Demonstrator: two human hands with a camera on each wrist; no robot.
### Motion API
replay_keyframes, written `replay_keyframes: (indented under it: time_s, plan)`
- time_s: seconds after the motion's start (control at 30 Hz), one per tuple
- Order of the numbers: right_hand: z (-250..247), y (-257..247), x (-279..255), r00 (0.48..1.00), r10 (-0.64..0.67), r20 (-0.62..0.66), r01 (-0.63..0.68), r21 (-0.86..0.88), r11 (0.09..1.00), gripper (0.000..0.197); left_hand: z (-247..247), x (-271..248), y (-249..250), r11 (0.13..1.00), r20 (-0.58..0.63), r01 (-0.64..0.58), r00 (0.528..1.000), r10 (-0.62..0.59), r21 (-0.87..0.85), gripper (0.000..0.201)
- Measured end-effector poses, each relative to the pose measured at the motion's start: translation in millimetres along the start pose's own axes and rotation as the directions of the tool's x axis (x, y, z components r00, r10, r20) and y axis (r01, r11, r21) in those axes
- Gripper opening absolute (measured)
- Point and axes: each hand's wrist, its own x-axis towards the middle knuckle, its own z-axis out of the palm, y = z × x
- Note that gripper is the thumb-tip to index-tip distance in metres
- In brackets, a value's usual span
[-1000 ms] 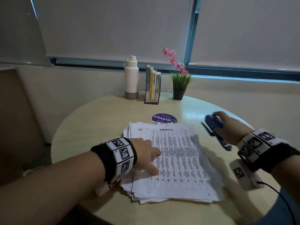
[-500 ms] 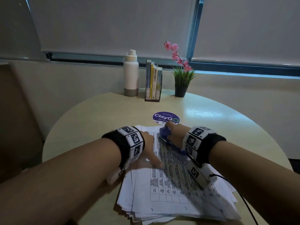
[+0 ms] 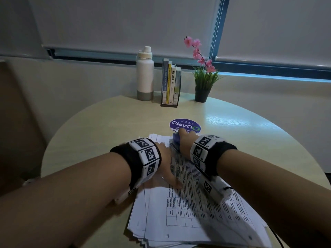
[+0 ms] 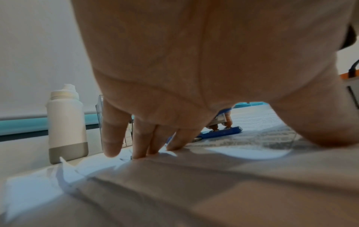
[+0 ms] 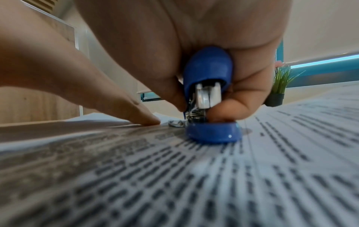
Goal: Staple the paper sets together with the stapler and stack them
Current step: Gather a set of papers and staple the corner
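The person leans over a round pale table (image 3: 93, 126) with both forearms stretched across a loose pile of printed sheets (image 3: 188, 212) that lies near its front edge; the sheets are fanned unevenly, their corners sticking out on the left and at the bottom, and the top one carries a printed grid of text; the left hand (image 3: 166, 163) lies flat on the upper left part of the pile, fingers (image 4: 139, 138) straight and spread, their tips pressing the paper down, the thumb out to the side and also touching the sheet; it grips nothing; just beside it, the right hand (image 3: 184, 142) is wrapped round a blue stapler (image 5: 208, 95), fingers curled over its top arm and the thumb tucked against its side; the stapler's base (image 5: 213, 134) sits on the top sheet near the far edge of the pile, and its metal magazine shows between top arm and base; whether the paper lies between the two I cannot tell; both wrists wear black bands with square printed markers; beyond the pile a round purple sticker (image 3: 184, 125) lies on the table, and at the back stand a white bottle (image 3: 145, 76) with a grey base, a short row of books (image 3: 171, 85), and a small potted plant (image 3: 203, 83) with pink blossoms.
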Motion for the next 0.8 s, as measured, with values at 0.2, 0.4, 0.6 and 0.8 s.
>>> replay_keyframes:
  time_s: [0.2,0.4,0.6,0.8]
  plan:
    - [-7,-13,8,0.999,0.027,0.045,-0.022,-0.1,0.995,0.051,0,1,5,0.998,0.031,0.039,0.999,-0.041,0.049,0.102]
    - [-26,13,17,0.997,0.032,0.069,-0.064,0.538,0.84,0.036,5,1,-6,0.997,0.015,-0.06,0.998,0.061,-0.045,0.109]
    - [-39,76,-15,0.977,0.205,0.049,-0.182,0.688,0.702,0.036,-3,4,-1,1.0,0.064,-0.024,0.998,0.024,0.004,0.116]
    - [-17,101,-38,0.993,0.082,0.084,-0.099,0.214,0.972,0.041,-31,8,32,0.996,0.107,-0.07,0.992,0.063,0.062,0.093]
